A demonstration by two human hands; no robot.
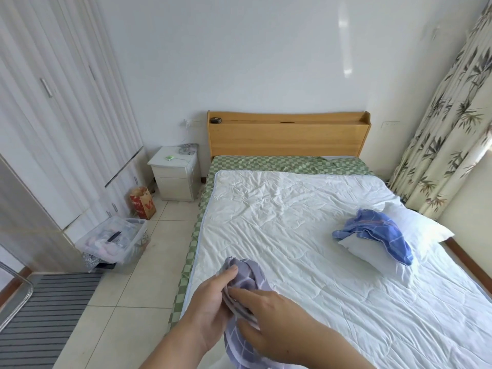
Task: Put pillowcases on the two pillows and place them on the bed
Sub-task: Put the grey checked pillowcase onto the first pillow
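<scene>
A grey-lilac checked pillowcase (249, 272) is bunched up in front of me over the bed's near left edge. My left hand (210, 310) grips it from the left, thumb on top of the cloth. My right hand (269, 315) pinches a fold of the same cloth from the right. At the right side of the bed (292, 222) lie two bare white pillows (378, 251), one partly behind the other. A crumpled blue checked pillowcase (378, 230) lies on top of them.
A wooden headboard (287, 134) stands at the far end. A white nightstand (174, 171) sits left of the bed. On the tiled floor are a red paper bag (142, 203), a transparent storage box (117, 239) and a striped mat (50, 312). Curtains (447, 129) hang at the right.
</scene>
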